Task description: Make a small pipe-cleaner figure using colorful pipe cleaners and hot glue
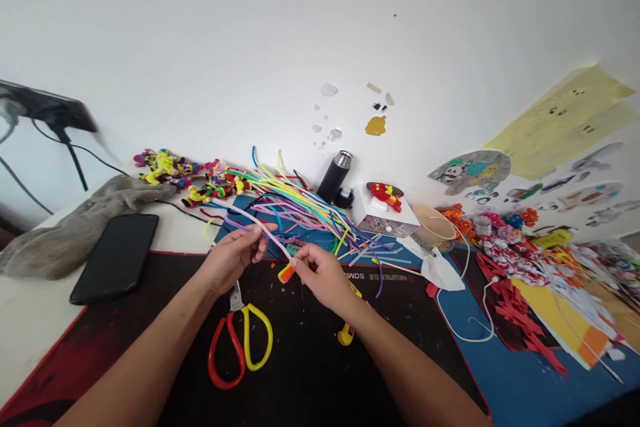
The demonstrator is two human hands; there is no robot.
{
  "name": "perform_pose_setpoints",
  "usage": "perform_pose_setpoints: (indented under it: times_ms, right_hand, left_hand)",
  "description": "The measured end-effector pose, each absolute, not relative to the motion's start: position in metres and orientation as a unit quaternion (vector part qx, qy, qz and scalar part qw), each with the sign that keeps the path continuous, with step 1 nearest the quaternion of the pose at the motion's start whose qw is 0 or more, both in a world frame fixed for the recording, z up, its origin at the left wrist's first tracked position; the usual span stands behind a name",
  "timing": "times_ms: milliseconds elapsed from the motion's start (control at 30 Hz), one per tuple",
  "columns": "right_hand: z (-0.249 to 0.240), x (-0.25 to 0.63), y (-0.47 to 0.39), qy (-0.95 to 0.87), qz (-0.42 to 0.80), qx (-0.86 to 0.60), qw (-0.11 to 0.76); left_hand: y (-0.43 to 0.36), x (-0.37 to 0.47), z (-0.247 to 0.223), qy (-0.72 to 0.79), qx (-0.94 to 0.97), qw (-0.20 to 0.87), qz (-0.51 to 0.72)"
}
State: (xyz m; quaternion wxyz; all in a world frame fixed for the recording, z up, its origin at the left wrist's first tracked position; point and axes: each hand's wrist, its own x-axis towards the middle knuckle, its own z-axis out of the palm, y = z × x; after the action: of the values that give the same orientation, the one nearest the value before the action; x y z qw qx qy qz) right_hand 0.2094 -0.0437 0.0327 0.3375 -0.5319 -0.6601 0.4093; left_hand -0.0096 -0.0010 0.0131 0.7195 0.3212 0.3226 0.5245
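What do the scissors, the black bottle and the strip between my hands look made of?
Scissors: smooth, glossy handles, probably plastic; grey, likely metal blades. Black bottle: matte body, perhaps coated metal; its silvery rim shines like steel. Pale strip: dull, maybe fuzzy pipe cleaner; fibres too small to confirm.

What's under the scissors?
The black mat shows around the scissors and through their handle loops. What lies right beneath them is covered, and the left hand hides the blade ends.

Along the far edge of the black desk mat (310, 373), pale lettering reads "SOMI" (357, 276) and "NEWMEN" (392, 277). Characters beside them are too small to read.
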Motion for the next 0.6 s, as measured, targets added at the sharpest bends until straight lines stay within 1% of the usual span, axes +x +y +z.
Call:
perform_pose_setpoints:
  times_ms: [333,600]
  right_hand:
    - [0.0276,0.2116,-0.0427,-0.657,0.411,-0.532,0.343]
    - [0.0284,0.2135,-0.0436,-0.674,0.397,-0.530,0.326]
  left_hand:
    - [-0.0002,-0.0122,0.0114,0.334,0.332,0.711,0.522]
    - [0.0026,-0.0113,0.0096,0.376,0.334,0.690,0.521]
